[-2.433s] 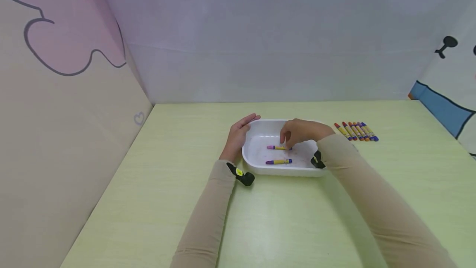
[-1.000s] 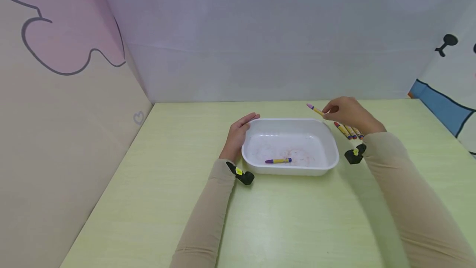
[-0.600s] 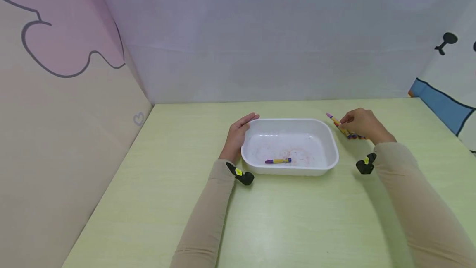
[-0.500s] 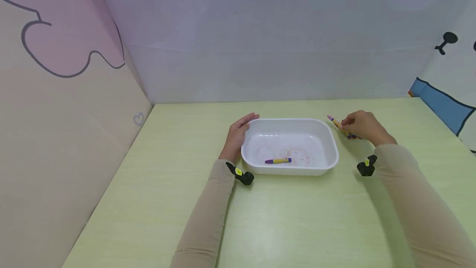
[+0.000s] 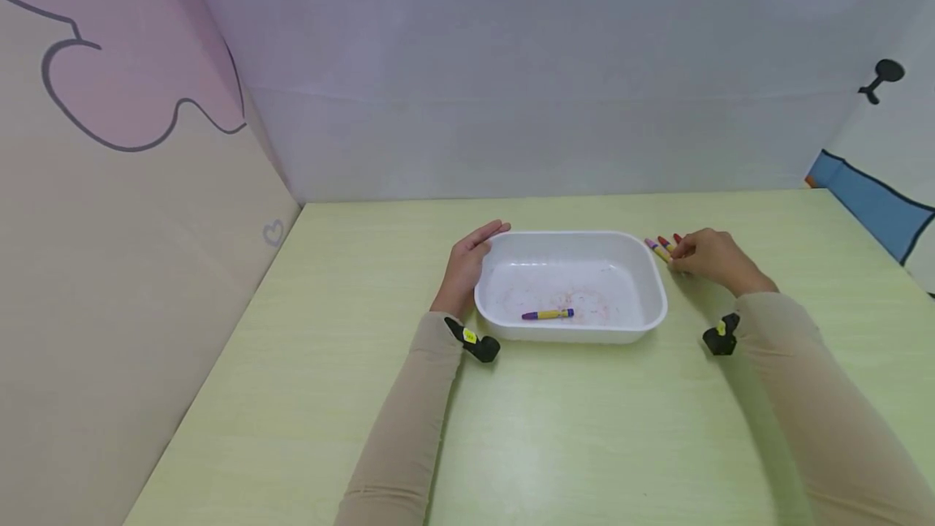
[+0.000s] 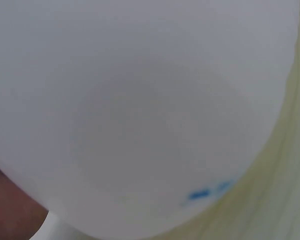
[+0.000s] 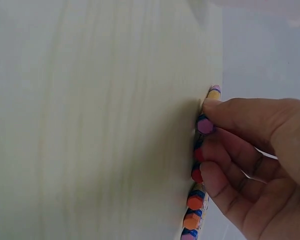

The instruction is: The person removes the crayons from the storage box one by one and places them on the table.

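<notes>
My left hand [image 5: 462, 268] rests against the left end of a white rectangular tray [image 5: 570, 335], fingers extended along its outside and thumb at the rim. The tray's smooth outer wall [image 6: 155, 125] fills most of the left wrist view. Inside the tray lies one purple crayon [image 5: 548, 315] with a yellow wrapper. Right of the tray, my right hand [image 5: 714, 258] pinches a pinkish-purple crayon [image 5: 655, 249] between thumb and fingers, low at the table. It lines up beside a row of crayons, whose orange end [image 7: 194, 202] shows in the right wrist view; the hand hides much of the row.
The pale green table [image 5: 555, 428] stretches in front of the tray and to both sides. A light cloth wall [image 5: 511, 88] stands behind it, with a printed panel [image 5: 131, 266] on the left. Reddish specks mark the tray's floor.
My right hand lifted the pinkish-purple crayon out of the tray, carried it right and lowered it to the left end of the crayon row. My left hand stayed at the tray.
</notes>
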A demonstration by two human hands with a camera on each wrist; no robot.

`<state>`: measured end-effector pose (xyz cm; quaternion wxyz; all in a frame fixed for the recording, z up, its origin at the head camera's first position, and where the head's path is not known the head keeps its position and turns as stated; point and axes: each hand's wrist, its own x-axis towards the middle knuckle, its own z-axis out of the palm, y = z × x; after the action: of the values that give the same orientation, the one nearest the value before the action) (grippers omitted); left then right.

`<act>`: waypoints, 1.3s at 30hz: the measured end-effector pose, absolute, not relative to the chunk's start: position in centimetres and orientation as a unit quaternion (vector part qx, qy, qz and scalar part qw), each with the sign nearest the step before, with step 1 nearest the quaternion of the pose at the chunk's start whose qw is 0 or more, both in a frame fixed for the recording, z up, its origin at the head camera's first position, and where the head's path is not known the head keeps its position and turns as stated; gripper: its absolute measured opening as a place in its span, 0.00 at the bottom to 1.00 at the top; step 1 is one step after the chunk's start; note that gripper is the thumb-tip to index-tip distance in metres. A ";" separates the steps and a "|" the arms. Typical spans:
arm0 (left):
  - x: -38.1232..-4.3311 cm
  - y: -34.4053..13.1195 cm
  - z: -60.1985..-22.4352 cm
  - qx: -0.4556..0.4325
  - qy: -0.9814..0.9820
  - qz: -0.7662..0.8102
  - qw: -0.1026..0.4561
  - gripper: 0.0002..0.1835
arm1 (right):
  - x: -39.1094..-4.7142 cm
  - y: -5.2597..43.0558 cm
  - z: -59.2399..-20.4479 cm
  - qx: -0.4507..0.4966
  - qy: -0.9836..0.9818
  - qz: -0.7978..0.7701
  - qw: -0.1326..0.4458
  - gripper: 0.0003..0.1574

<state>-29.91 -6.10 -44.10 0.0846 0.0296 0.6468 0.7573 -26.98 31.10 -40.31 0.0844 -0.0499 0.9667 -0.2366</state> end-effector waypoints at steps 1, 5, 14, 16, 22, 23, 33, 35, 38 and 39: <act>-29.9 -6.1 -44.1 0.032 0.645 0.759 0.082 0.21 | -27.0 31.1 -40.4 -0.052 0.967 -0.235 0.083 0.16; -29.8 -6.1 -44.2 0.037 0.634 0.768 0.077 0.20 | -27.0 31.2 -40.4 -0.060 0.966 -0.233 0.089 0.15; -29.9 -6.3 -44.1 0.028 0.646 0.758 0.083 0.21 | -27.1 30.6 -38.1 -0.076 0.966 -0.233 0.087 0.16; -29.9 -6.4 -44.1 0.026 0.647 0.757 0.084 0.21 | -27.2 30.3 -37.3 -0.083 0.966 -0.230 0.085 0.16; -29.9 -6.5 -44.2 0.028 0.646 0.758 0.087 0.21 | -27.5 27.8 -34.9 -0.134 0.961 -0.230 0.066 0.13; -29.9 -6.5 -44.2 0.029 0.647 0.757 0.087 0.21 | -27.5 27.1 -34.5 -0.144 0.960 -0.231 0.066 0.13; -30.1 -6.2 -44.3 0.028 0.649 0.755 0.088 0.21 | -27.6 20.0 -32.8 -0.297 0.924 -0.170 0.169 0.10; -30.1 -6.2 -44.2 0.025 0.652 0.752 0.088 0.20 | -27.5 18.7 -32.8 -0.311 0.917 -0.158 0.195 0.09; -30.0 -6.1 -44.1 0.026 0.652 0.753 0.089 0.20 | -27.4 17.0 -33.1 -0.323 0.909 -0.137 0.227 0.08; -30.0 -6.1 -44.1 0.026 0.651 0.753 0.088 0.20 | -27.4 16.5 -33.3 -0.325 0.907 -0.128 0.237 0.08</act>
<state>-29.98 -6.12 -44.09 0.0885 0.0261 0.6512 0.7533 -27.41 16.46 -33.28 0.2367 -0.3245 0.9068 -0.1281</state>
